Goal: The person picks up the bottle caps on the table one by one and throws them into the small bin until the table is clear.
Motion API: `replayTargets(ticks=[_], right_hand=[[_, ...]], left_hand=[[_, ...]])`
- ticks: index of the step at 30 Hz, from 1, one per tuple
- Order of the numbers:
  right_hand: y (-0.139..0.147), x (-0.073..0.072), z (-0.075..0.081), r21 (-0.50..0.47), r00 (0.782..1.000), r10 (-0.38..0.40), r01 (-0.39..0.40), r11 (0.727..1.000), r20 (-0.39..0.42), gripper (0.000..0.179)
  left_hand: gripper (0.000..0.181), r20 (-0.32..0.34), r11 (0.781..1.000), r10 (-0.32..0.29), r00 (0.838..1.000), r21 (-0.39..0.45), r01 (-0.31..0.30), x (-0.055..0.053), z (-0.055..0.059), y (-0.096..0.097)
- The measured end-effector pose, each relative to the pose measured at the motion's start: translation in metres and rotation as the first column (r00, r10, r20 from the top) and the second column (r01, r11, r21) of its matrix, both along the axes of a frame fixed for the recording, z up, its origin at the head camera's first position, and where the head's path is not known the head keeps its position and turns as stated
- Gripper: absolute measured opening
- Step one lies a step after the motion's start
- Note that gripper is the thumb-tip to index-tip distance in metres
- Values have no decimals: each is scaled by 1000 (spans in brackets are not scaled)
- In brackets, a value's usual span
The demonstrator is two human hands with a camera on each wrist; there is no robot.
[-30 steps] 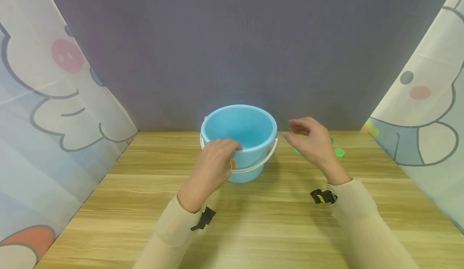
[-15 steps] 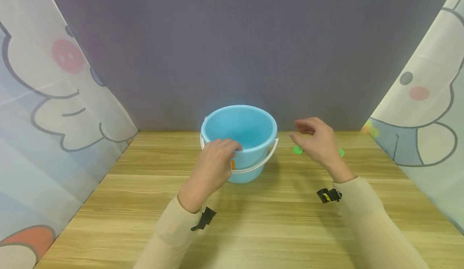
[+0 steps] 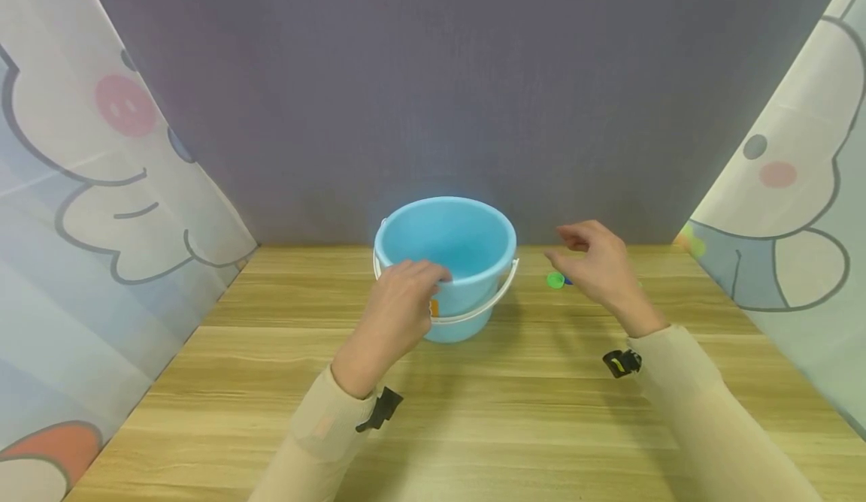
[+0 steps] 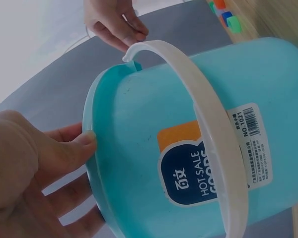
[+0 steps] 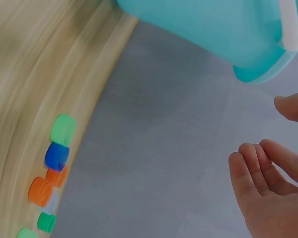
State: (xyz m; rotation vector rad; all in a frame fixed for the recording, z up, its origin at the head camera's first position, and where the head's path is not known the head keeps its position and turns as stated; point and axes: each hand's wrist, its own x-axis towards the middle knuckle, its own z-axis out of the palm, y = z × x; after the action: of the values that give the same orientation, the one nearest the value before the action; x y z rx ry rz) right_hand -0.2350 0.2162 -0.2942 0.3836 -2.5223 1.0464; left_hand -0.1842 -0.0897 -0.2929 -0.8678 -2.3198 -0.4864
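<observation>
— First, principal item, and where?
— Bucket, light blue, standing upright on wood-grain table, central, toward the far edge, grey panel behind.
— Fittings?
— White handle, lowered across the near side. Navy-and-orange label, lettered "HOT-SALE GOODS", partly covered by the handle. Barcode label, white, marked "NO.1021".
— And hands?
— Left hand: at the near left of the bucket, pinching its rim, thumb on the outer face, fingers on the other side, little gap beyond the rim's thickness. Right hand: raised to the right of the bucket, apart from it, fingers gently bent, thumb spread well away, holding nothing.
— Small goods?
— Loose row on the table's far right, along the far edge: light green cap, closest to the bucket; blue cap; two orange caps; whitish cap, partly hidden; darker green cap; second light green cap, cut off by the right wrist view's border. From the head camera, largely hidden behind the right hand.
— Surroundings?
— Patterned curtains, left and right, printed with cartoon animals. Cream sleeves on both arms. Black straps at both wrists.
</observation>
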Motion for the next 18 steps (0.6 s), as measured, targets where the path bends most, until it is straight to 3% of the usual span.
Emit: replayTargets(ticks=[7,18], right_hand=[[9,-10,-3,50,1000,-6,6,999,-6,48],[20,-14,7,112,999,-32,32,993,-4,47]], left_hand=[[37,14,1000,9,1000,-3,-9,1,0,0],[34,19,1000,18,1000,-23,-18,0,1,0]])
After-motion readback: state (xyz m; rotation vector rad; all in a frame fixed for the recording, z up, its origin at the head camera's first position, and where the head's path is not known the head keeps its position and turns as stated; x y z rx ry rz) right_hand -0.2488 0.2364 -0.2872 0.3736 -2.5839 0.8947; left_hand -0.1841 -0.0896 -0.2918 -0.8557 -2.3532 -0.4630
